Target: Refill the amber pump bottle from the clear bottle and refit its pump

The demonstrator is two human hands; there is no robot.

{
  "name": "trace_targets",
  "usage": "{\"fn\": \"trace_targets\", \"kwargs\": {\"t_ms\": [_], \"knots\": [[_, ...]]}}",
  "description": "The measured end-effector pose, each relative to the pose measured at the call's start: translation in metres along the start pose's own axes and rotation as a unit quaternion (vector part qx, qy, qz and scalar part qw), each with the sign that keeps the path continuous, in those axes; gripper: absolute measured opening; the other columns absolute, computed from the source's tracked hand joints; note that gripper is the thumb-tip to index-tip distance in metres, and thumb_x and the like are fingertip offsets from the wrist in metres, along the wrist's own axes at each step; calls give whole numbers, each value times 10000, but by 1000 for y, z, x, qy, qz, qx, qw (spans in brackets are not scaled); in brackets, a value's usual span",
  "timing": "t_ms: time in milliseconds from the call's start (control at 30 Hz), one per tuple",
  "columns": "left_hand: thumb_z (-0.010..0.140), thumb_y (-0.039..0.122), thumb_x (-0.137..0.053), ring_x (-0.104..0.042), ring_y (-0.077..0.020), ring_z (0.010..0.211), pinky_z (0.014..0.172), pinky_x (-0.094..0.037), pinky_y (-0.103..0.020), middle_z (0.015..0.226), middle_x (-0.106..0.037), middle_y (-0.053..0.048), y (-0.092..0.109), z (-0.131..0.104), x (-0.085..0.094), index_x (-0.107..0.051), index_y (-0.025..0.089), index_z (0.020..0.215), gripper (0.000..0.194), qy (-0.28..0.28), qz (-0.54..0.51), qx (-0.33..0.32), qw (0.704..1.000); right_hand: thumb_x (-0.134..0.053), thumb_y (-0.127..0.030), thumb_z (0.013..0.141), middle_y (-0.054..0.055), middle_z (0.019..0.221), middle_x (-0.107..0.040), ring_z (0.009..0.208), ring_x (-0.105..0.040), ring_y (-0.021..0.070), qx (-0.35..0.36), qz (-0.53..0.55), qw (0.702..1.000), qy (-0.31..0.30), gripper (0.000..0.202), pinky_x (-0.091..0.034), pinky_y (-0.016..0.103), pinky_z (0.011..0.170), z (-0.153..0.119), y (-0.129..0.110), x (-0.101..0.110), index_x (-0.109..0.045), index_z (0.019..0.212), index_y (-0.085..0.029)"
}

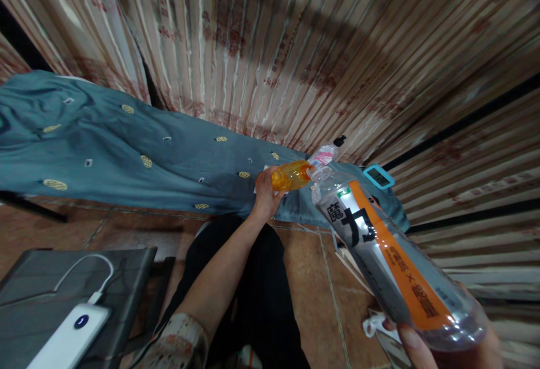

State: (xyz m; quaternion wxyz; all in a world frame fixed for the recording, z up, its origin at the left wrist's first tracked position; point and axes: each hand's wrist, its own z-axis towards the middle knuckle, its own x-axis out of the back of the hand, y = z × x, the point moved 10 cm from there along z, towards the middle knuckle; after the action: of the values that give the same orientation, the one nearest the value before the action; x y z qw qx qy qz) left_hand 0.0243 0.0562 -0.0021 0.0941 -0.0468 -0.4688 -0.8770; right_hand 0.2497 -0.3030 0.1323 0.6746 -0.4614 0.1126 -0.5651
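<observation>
We take the blue-green cloth, printed with yellow pineapples, as our landmark. Over its right-hand part we see the left hand with its fingers wrapped around the lower end of a bottle of orange liquid, whose neck points to the right. Off the cloth's near right edge, the right hand grips a large clear bottle by its base; we see the thumb on the near side, while the other fingers are mostly hidden behind the plastic. This bottle, wearing a silver and orange label, slants so that its neck reaches back over the cloth and meets the neck of the orange one (whether the two mouths actually touch, we cannot tell). Just behind that meeting point, toward the cloth's far edge, we find a small bottle with a pink label and a black top. A blue-framed digital timer sits at the cloth's right end, and a pleated curtain hangs behind its whole length. In front of the cloth's left part, a grey seat carries a white power bank with a cable plugged in.
</observation>
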Motion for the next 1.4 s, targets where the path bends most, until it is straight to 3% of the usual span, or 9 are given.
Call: {"fn": "trace_targets", "kwargs": {"t_ms": [100,300,467,667,1033,1267,1400], "knots": [[769,180,-761,-650,-351,1337,1198,-492,-592,1427,-679,-136,0,0,0,-526,248,1411,687,0,3,2,1000,-966,-533,678,190,1363,-676,1079,-697,368,5,-10,1000,-3,1075,-572,634,1007,0,-1,-1,-534,1599,-186],[783,182,-750,-645,-341,1344,1199,-492,-583,1424,-677,-125,2,0,1,-524,253,1409,670,-2,5,3,1000,-958,-579,671,178,1292,-703,991,-706,348,6,-34,999,0,1099,-619,577,887,0,-7,-1,-531,1601,-179],[776,163,-748,-643,-340,1353,1199,-494,-577,1436,-672,-129,2,0,1,-509,251,1416,689,-1,1,-4,1000,-978,-556,645,176,1346,-684,1088,-684,358,-5,-7,1000,1,1125,-581,589,981,-1,-8,-2,-525,1609,-195],[768,161,-759,-643,-356,1354,1205,-490,-592,1436,-669,-148,0,-1,1,-504,235,1430,714,4,-1,-8,1000,-973,-551,653,175,1314,-689,1028,-688,345,4,-14,1000,-4,1117,-610,560,899,0,-9,-1,-523,1609,-186],[752,140,-751,-636,-345,1354,1205,-491,-588,1439,-673,-130,2,0,1,-530,245,1421,713,-4,-7,4,1000,-963,-557,681,211,1401,-650,1136,-685,402,-4,-8,1000,-7,1117,-483,734,1091,0,-4,-3,-500,1622,-174],[762,157,-749,-643,-346,1336,1198,-492,-580,1421,-676,-135,-1,0,-1,-526,231,1416,695,2,2,1,1000,-962,-564,677,198,1369,-671,1095,-699,379,2,-10,1000,2,1090,-546,676,1041,0,1,3,-532,1599,-172],[771,162,-746,-643,-342,1337,1195,-494,-575,1428,-671,-126,-1,-1,-1,-512,249,1424,700,3,0,-3,1000,-966,-541,683,197,1385,-661,1126,-689,379,-5,-2,1000,4,1080,-510,689,1084,-1,2,1,-529,1601,-177]]}}
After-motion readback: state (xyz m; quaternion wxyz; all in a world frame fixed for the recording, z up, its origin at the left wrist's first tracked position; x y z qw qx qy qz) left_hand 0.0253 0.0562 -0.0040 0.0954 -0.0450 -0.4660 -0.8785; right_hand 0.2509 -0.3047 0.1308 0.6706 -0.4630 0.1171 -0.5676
